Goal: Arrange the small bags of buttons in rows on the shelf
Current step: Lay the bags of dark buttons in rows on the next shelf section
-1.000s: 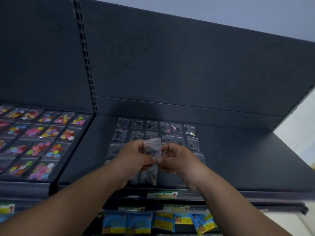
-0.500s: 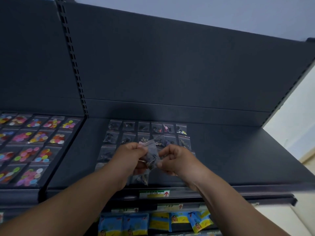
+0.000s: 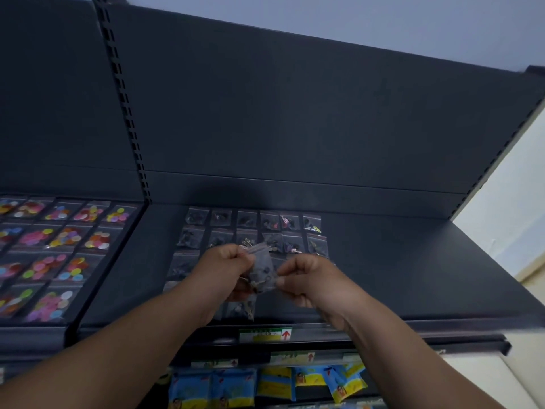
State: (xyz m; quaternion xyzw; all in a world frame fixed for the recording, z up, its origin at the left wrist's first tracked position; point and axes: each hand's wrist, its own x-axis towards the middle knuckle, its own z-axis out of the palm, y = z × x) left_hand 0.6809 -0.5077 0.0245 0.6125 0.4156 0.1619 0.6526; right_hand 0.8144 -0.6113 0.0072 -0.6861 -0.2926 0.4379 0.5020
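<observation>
Now the left hand (image 3: pixel 227 268) pinches the small bag (image 3: pixel 263 265) at its top, the right hand (image 3: pixel 308 280) pinches its near edge, over rows of bags (image 3: pixel 253 224) on the shelf (image 3: pixel 398 276).

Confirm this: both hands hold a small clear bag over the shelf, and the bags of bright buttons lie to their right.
Wrong: the bags of bright buttons lie to their left, as the head view shows. The left hand and right hand do hold the small clear bag over the shelf.
</observation>
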